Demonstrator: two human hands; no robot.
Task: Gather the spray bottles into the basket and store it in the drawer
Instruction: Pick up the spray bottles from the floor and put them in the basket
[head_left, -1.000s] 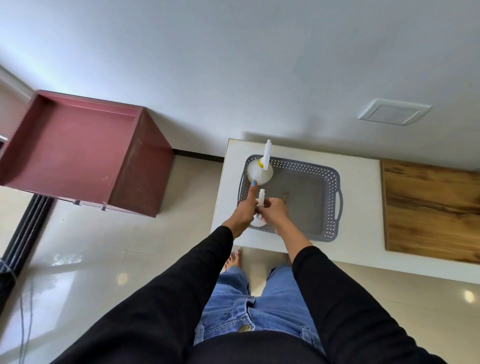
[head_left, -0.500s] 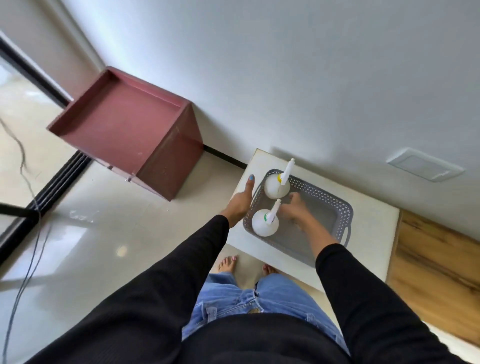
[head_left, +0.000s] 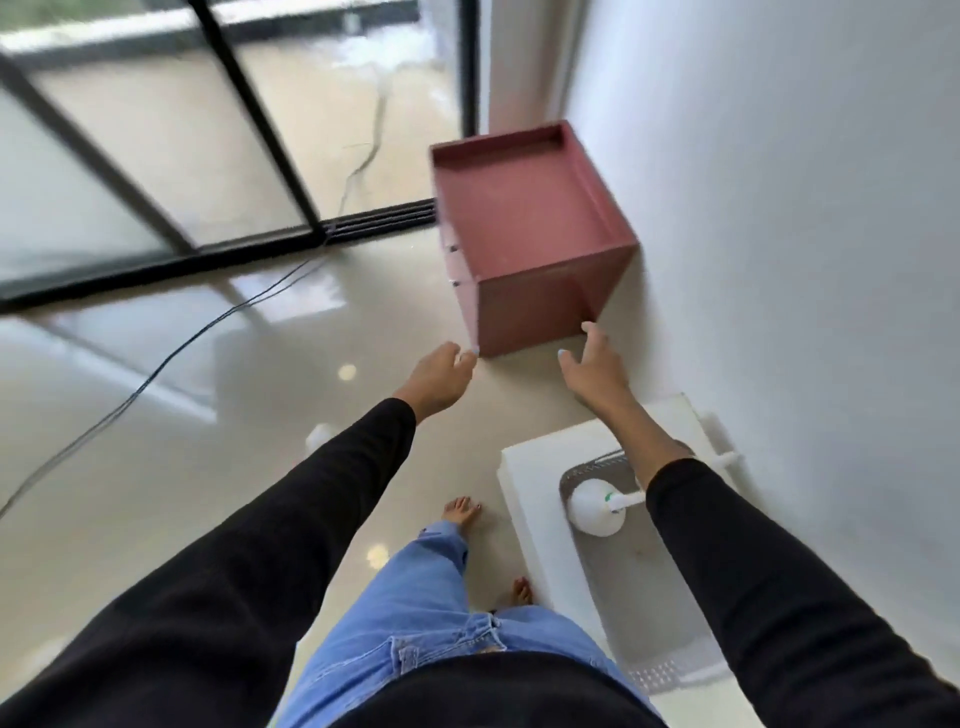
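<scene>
A grey perforated basket (head_left: 670, 667) lies on a low white table (head_left: 530, 467) at the lower right. One white spray bottle (head_left: 595, 506) stands in the basket's near-left corner. The nozzle of a second bottle (head_left: 724, 460) pokes out from behind my right forearm. A dark red drawer cabinet (head_left: 524, 244) stands on the floor by the wall, its drawer fronts facing left. My left hand (head_left: 441, 376) and my right hand (head_left: 595, 366) are both stretched out towards the cabinet's near side, fingers relaxed, holding nothing.
A white wall (head_left: 805, 208) runs along the right. Glass sliding doors with black frames (head_left: 249, 104) fill the upper left. A thin black cable (head_left: 171, 353) trails over the glossy floor. My bare feet (head_left: 460, 512) stand beside the table.
My view has swung left to the cabinet. Both hands have left the basket and bottles and reached out towards the red cabinet. Both bottles stay in the basket.
</scene>
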